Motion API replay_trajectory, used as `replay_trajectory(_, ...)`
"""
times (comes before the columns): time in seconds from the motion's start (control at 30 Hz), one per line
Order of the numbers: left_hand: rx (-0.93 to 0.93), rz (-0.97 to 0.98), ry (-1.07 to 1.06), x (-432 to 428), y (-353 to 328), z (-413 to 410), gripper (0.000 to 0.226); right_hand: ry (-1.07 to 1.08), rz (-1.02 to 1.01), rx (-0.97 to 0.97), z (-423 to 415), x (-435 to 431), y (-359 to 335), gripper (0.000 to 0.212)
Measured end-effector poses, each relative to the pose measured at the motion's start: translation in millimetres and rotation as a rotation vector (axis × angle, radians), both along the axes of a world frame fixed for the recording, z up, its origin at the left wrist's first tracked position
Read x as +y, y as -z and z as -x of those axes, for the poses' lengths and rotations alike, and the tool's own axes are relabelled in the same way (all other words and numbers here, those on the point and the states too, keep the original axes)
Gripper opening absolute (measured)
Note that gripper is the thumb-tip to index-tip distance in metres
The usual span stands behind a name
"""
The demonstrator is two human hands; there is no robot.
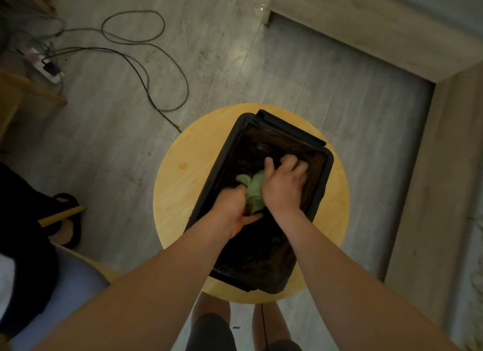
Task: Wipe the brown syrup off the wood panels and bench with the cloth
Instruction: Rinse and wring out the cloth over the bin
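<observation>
Crumpled green cloth (254,193) over black rectangular plastic bin (228,151) — left hand (235,212), right hand (285,183) both clenched round it; likely limp — grip mid-bundle.

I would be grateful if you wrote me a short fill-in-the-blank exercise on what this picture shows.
1. The left hand and the right hand both hold a ____ cloth.
2. They hold it over an open bin whose colour is ____.
3. The bin stands on a wooden stool with a ____ top.
4. Cables lie on the ____.
Missing words: green; black; round; floor.
</observation>
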State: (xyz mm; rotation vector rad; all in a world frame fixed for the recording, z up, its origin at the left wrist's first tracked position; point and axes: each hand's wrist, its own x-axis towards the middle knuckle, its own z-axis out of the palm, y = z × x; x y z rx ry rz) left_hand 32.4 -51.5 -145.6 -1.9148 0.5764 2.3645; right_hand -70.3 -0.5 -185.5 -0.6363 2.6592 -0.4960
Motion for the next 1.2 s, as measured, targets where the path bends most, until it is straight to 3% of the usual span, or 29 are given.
replay_trajectory(0.07, -0.051, 0.014, -0.045, 1, 0, -1, 0.031, 0.063, 0.0, -0.099, -4, 2, -3, 0.054)
replay_trajectory(0.17, 0.003, -0.028, -0.092, 4, 5, 3, 0.042, -0.07, -0.155, -0.397, -21, 9, 2, 0.066)
replay_trajectory(0.27, 0.083, -0.121, -0.154, 1, -7, 10, 0.046, -0.029, 0.012, -0.575, -30, 12, -7, 0.056)
replay_trajectory(0.37, 0.153, -0.099, -0.103, -7, -1, 14, 0.047, -0.118, 0.195, -0.415, -36, 18, -28, 0.041)
replay_trajectory(0.43, 0.154, -0.093, -0.083, -13, 3, 13, 0.058, -0.235, 0.27, -0.338, -41, 23, -37, 0.044)
replay_trajectory(0.57, 0.165, -0.038, -0.033, -13, -4, 11, 0.04, -0.34, 0.33, -0.242, -42, 23, -37, 0.047)
replay_trajectory(0.7, 0.132, 0.003, -0.111, -11, -4, 12, 0.02, -0.404, 0.252, -0.164, -16, 20, -10, 0.049)
replay_trajectory(0.8, 0.083, 0.047, -0.106, -7, -4, 10, 0.028, -0.183, 0.08, -0.101, 9, 9, 10, 0.035)
replay_trajectory(0.87, 0.018, 0.041, -0.05, -7, -5, 6, 0.034, 0.042, 0.063, -0.126, 7, 2, 8, 0.031)
replay_trajectory(0.93, -0.017, 0.01, -0.033, -9, 1, 2, 0.042, 0.152, -0.013, -0.229, -6, 1, 2, 0.04)
replay_trajectory(1.03, 0.026, -0.047, -0.002, -9, 11, 2, 0.052, 0.041, -0.089, -0.422, -24, 10, 0, 0.043)
replay_trajectory(1.1, 0.047, -0.047, -0.019, -9, 10, 6, 0.051, -0.018, 0.042, -0.524, -29, 15, -10, 0.039)
replay_trajectory(1.2, 0.084, -0.024, -0.001, -14, 10, 8, 0.037, -0.147, 0.234, -0.45, -38, 21, -33, 0.041)
